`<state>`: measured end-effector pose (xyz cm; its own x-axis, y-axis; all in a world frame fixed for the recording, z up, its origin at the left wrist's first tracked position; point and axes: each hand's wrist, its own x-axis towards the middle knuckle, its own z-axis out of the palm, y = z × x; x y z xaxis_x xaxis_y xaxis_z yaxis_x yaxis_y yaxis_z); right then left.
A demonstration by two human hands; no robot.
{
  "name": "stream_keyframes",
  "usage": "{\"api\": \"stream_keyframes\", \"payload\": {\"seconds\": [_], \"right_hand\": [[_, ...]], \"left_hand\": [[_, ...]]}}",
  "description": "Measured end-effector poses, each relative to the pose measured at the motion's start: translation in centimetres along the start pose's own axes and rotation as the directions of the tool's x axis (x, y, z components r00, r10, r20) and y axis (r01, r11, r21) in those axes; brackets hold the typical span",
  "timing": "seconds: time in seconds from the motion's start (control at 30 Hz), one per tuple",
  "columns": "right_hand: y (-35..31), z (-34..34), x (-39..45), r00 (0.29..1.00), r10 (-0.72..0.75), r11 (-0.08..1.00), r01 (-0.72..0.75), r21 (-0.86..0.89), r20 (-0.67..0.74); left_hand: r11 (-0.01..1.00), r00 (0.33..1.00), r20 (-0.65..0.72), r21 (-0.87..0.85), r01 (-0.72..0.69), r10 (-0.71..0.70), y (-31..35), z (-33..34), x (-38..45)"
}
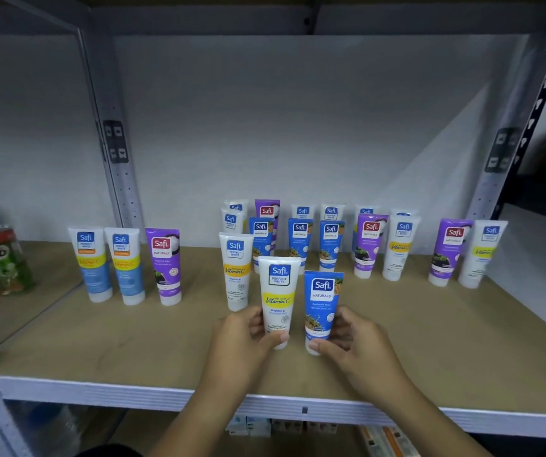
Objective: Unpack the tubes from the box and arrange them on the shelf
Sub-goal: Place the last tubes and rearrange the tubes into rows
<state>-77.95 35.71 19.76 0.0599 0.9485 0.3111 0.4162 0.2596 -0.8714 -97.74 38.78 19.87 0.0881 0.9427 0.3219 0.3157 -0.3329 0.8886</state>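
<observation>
My left hand grips the lower part of a white Safi tube with a yellow Vitamin C band, upright on its cap. My right hand grips the lower part of a blue Safi Naturals tube, also upright, right beside the white one. Both stand on the brown shelf board, near its front middle. Behind them several white, blue and purple tubes stand in rows. Three more tubes stand at the left, two more at the right. The box is not in view.
A green Milo can and blue cans stand on the neighbouring shelf at the left. Grey metal uprights frame the bay, with a white wall behind. Small boxes lie on the level below the white front rail.
</observation>
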Motion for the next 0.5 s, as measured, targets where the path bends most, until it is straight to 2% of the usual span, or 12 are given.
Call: {"api": "stream_keyframes", "payload": {"seconds": [0.5], "right_hand": [[2.9,-4.8,2.6,0.997,0.027,0.996,-0.033,-0.081,-0.073]], "left_hand": [[1.000,0.996,0.084,-0.030,-0.005,0.007,-0.1,5.1,4.9]]}}
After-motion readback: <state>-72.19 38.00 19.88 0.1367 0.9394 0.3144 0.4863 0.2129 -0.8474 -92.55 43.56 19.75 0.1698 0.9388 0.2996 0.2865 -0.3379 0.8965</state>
